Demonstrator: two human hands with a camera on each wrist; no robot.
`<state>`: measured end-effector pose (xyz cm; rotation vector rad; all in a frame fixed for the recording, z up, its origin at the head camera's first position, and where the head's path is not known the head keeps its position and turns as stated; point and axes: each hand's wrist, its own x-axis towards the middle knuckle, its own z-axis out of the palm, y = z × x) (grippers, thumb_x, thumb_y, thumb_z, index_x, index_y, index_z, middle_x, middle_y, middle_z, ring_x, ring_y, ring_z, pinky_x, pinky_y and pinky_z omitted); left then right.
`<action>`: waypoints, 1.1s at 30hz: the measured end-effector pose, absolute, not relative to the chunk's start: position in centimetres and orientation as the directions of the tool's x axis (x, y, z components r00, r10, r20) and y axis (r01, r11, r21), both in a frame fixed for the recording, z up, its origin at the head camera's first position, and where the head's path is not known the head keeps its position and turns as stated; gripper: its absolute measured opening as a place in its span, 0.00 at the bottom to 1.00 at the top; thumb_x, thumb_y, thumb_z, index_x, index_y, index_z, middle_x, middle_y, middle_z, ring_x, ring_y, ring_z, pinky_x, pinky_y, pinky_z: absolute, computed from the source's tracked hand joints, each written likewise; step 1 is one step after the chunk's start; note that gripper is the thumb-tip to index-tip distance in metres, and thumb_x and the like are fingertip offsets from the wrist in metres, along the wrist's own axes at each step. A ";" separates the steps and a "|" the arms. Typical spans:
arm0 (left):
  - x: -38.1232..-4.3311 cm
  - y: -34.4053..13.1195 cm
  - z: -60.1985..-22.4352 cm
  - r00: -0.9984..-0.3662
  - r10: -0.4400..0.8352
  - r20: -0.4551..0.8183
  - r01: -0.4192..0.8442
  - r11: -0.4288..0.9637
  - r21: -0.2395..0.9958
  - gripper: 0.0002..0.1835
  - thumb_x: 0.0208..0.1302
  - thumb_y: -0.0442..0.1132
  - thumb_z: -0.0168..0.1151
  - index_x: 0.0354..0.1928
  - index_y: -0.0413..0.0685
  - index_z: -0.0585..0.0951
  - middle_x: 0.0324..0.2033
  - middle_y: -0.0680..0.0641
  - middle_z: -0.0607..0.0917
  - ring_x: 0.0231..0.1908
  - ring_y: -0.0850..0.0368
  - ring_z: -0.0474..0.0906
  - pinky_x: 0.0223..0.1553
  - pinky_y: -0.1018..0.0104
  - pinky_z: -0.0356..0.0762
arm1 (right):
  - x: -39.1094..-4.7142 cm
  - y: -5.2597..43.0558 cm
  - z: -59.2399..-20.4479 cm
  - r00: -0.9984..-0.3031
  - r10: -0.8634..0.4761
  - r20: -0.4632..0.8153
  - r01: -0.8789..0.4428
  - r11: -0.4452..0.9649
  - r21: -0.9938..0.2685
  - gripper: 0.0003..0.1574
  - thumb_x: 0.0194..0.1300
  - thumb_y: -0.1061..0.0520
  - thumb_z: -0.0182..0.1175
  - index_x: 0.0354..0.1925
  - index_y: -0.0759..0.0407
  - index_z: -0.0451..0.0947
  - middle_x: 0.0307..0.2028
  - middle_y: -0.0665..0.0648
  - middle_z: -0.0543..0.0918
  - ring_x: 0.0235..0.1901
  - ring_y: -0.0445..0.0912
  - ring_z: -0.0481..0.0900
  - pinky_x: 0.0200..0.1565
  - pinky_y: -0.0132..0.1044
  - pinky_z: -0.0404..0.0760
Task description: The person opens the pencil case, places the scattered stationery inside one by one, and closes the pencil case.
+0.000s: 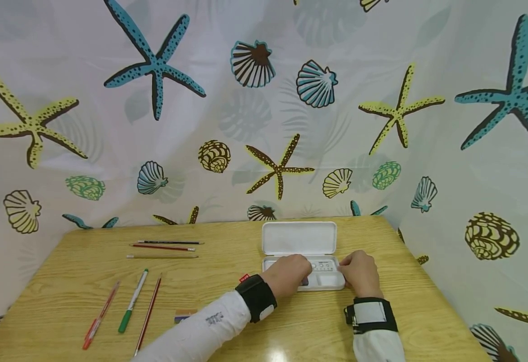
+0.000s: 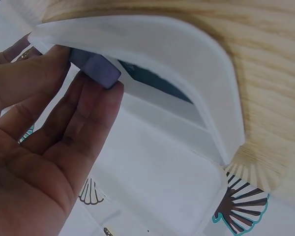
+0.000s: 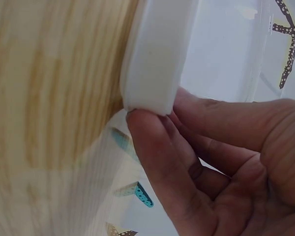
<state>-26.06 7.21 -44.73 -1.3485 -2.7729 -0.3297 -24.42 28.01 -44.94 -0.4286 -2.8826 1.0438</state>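
Note:
A white pencil case [image 1: 299, 239] stands on the table with its lid folded back. My left hand [image 1: 288, 275] is over the left part of its tray and pinches a small purple block [image 2: 99, 69] between thumb and fingers. The block's exact kind cannot be told. In the left wrist view, a dark teal piece [image 2: 155, 82] shows inside the case, behind its front wall. My right hand [image 1: 362, 274] grips the case's right end, thumb on the rim and a finger against the outer side [image 3: 155, 64].
Left on the table lie several pencils, among them a dark red pencil [image 1: 149, 312], with a green marker [image 1: 132, 301] and a red pen [image 1: 102, 315]. An orange and blue block [image 1: 184, 315] is partly behind my left sleeve. Patterned cloth [image 1: 227, 115] hangs behind the table.

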 end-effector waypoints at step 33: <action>-26.2 7.2 -45.1 -0.602 0.790 0.116 0.799 0.593 0.103 0.06 0.64 0.33 0.73 0.30 0.50 0.86 0.29 0.56 0.84 0.31 0.67 0.77 0.33 0.75 0.75 | -24.6 28.3 -45.4 -0.964 0.264 -0.042 0.230 0.738 -0.635 0.06 0.64 0.66 0.68 0.35 0.73 0.85 0.31 0.64 0.85 0.23 0.49 0.80 0.22 0.35 0.77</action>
